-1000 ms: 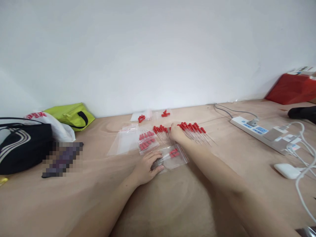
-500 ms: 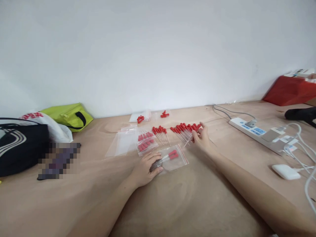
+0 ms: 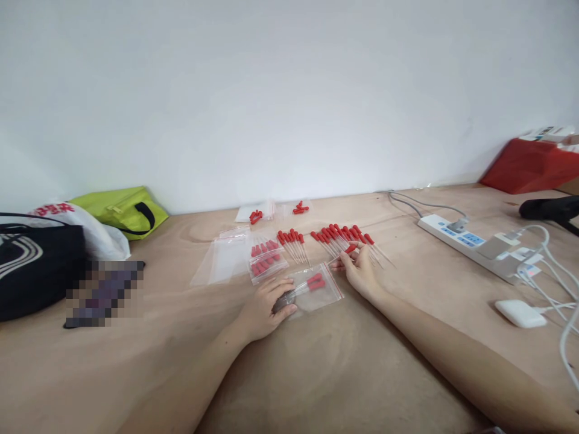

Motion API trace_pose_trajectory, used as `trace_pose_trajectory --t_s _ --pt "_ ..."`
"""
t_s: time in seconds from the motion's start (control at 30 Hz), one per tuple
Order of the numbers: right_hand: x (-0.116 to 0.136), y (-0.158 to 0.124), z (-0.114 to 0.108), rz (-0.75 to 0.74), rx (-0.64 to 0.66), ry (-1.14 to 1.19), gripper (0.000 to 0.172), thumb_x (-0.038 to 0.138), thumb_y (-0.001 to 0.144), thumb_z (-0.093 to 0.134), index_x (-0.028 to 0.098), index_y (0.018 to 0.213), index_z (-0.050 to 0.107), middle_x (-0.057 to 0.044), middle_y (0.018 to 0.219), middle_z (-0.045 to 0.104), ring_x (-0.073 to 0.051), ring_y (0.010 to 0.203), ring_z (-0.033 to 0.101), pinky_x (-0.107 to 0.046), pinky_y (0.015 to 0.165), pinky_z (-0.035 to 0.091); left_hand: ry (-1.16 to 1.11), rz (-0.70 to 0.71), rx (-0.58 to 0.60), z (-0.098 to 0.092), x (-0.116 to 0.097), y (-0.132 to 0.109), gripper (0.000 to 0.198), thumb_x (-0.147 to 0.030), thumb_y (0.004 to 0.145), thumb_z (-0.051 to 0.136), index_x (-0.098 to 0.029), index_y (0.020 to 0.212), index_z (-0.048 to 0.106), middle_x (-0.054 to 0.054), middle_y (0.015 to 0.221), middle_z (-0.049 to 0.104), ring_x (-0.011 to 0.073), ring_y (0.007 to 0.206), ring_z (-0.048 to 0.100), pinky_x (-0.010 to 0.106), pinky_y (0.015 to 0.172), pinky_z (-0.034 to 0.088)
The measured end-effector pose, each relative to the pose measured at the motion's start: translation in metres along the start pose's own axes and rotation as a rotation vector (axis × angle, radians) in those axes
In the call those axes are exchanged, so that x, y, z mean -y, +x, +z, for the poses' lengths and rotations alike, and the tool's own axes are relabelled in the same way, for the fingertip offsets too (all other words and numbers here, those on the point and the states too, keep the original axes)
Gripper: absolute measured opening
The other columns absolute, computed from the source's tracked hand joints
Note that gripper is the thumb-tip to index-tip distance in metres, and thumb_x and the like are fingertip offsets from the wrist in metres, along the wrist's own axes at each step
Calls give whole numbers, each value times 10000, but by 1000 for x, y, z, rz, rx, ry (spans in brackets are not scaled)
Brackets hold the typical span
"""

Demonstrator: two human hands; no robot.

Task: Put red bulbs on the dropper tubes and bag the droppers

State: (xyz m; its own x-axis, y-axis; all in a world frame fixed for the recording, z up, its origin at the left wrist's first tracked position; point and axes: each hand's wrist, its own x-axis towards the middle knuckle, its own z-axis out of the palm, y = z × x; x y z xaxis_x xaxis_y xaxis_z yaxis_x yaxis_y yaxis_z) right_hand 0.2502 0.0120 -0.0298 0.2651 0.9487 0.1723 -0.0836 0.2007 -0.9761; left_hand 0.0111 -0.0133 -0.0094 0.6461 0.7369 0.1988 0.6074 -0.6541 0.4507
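My left hand (image 3: 265, 307) lies on the near end of a clear zip bag (image 3: 323, 292) with a red strip, fingers pinching its edge; two red-capped droppers (image 3: 315, 281) are inside. My right hand (image 3: 359, 269) sits just right of that bag, fingers closed on one red-capped glass dropper (image 3: 349, 249). Behind it, rows of loose droppers (image 3: 337, 237) lie on the wooden table (image 3: 316, 374). Filled bags (image 3: 266, 259) and empty clear bags (image 3: 224, 262) lie to the left.
Left side: a black bag (image 3: 31, 265), a white plastic bag (image 3: 90, 232), a lime green pouch (image 3: 122, 211). Right side: a white power strip (image 3: 470, 247) with plugs and cables, a white charger (image 3: 520, 313), a red box (image 3: 534, 166). Small piles of red caps (image 3: 256, 216) by the wall.
My right hand moved from the left droppers to the right row, picked one up, then drew back toward the zip bag. My left hand stayed on the bag.
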Motion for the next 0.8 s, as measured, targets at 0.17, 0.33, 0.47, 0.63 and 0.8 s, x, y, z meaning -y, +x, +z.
trace_pose_trajectory --t_s 0.17,0.33,0.47,0.63,0.8 --pt "1 -5 -5 62 59 -50 341 365 756 480 243 985 258 61 608 516 -155 536 604 -315 528 520 -3 -5 -1 0 0 1 314 -348 809 507 -205 1089 520 73 1208 528 208 1143 457 395 967 369" --pt "-4 -6 -9 138 97 13 359 468 693 553 205 881 397 24 651 565 -135 566 599 -326 603 518 6 2 5 -1 -1 0 300 -345 812 507 -200 1074 529 74 1212 526 207 1149 453 390 975 362" --pt "-5 -9 -10 43 211 -227 310 442 682 583 161 810 550 -6 673 568 -112 566 539 -279 571 475 10 -15 5 -2 -2 0 343 -348 809 515 -206 1120 504 71 1220 520 210 1149 451 390 974 361" --pt "2 -11 -8 -210 425 -596 186 337 717 592 168 765 652 -60 890 567 -136 753 533 -269 652 447 26 -33 -3 -1 -3 -1 364 -339 803 520 -208 1141 487 68 1208 528 214 1140 453 403 967 364" --pt "5 -6 -1 -291 482 -698 186 227 791 496 202 771 680 -50 838 603 -150 815 545 -296 767 422 34 -31 13 0 -2 0 366 -367 809 507 -210 1139 491 76 1220 521 218 1148 451 420 986 341"
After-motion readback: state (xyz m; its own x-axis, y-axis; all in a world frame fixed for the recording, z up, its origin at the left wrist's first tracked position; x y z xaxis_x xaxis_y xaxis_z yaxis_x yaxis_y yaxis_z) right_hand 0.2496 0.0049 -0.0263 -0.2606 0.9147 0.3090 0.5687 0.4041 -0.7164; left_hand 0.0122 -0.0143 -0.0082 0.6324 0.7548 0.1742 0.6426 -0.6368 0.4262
